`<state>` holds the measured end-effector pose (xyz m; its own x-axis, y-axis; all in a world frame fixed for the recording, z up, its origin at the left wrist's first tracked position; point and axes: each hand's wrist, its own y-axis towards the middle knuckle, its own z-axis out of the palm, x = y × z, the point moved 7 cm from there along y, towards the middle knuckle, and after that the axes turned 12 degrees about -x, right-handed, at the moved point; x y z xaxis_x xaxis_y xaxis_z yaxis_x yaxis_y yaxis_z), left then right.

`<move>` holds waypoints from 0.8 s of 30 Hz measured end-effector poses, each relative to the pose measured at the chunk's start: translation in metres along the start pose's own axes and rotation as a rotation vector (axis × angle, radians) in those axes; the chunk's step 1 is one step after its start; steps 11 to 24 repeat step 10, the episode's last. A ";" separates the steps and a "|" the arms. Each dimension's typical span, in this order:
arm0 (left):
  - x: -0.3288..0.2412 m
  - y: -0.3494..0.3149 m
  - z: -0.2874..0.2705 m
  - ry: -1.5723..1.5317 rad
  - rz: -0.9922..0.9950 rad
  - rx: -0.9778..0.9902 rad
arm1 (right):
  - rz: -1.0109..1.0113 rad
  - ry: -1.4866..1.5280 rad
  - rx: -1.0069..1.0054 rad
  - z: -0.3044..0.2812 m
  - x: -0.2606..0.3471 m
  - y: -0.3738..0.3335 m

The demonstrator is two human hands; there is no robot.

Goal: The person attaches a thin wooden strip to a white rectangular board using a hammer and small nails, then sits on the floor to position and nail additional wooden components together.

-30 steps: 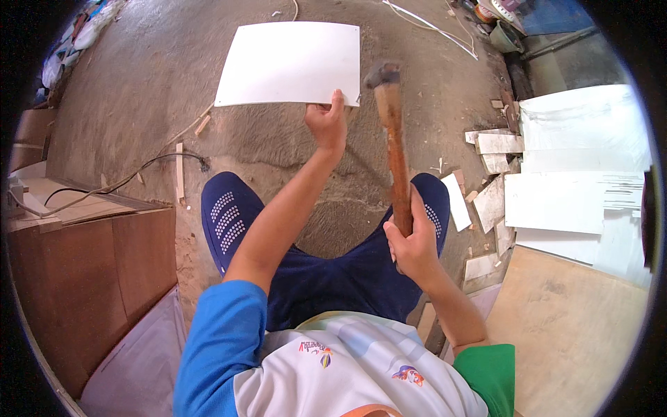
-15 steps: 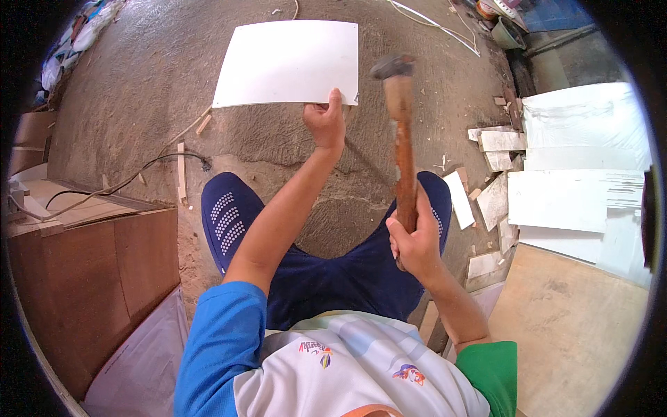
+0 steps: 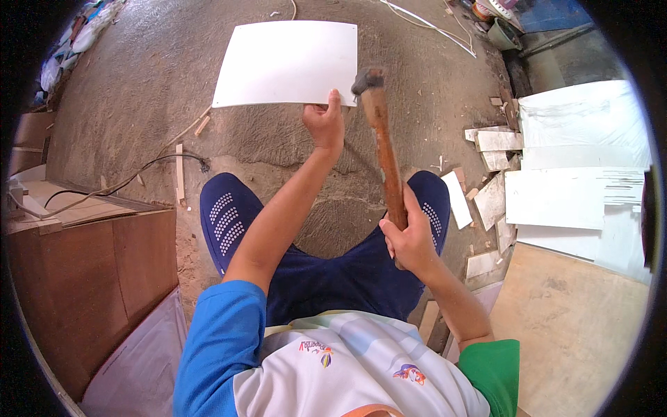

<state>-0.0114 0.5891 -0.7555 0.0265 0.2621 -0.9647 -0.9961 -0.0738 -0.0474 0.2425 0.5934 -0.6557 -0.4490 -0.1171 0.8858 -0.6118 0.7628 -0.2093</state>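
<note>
A white rectangular board [image 3: 288, 64] lies ahead of me, with small dark dots near its corners. My left hand [image 3: 324, 124] grips its near edge close to the right corner, thumb on top and fingers underneath. A hammer with a dark metal head and worn wooden handle [image 3: 389, 163] is in my right hand [image 3: 411, 240], which is wrapped round the lower end of the handle. The hammer head [image 3: 367, 80] is beside the board's near right corner; whether it touches cannot be made out. What supports the board underneath is hidden.
Brown wooden panels [image 3: 90, 278] stand at the left, with a dark cable [image 3: 153, 161] running from them. White offcuts [image 3: 495, 198] litter the floor on the right, beside stacked white sheets [image 3: 556, 198] and a plywood panel [image 3: 577, 320]. A bucket [image 3: 503, 35] is at the far right.
The hammer head has swung left and slightly down to the board's right corner, my right hand shifting a little left with it. My left hand and the board have hardly moved.
</note>
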 end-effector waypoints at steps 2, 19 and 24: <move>0.003 0.001 0.000 0.032 -0.009 0.037 | -0.044 0.028 -0.041 -0.004 0.009 0.000; 0.005 0.003 0.001 0.030 0.061 0.079 | -0.022 -0.003 0.012 0.005 -0.004 -0.001; 0.005 0.003 0.001 0.030 0.061 0.079 | -0.022 -0.003 0.012 0.005 -0.004 -0.001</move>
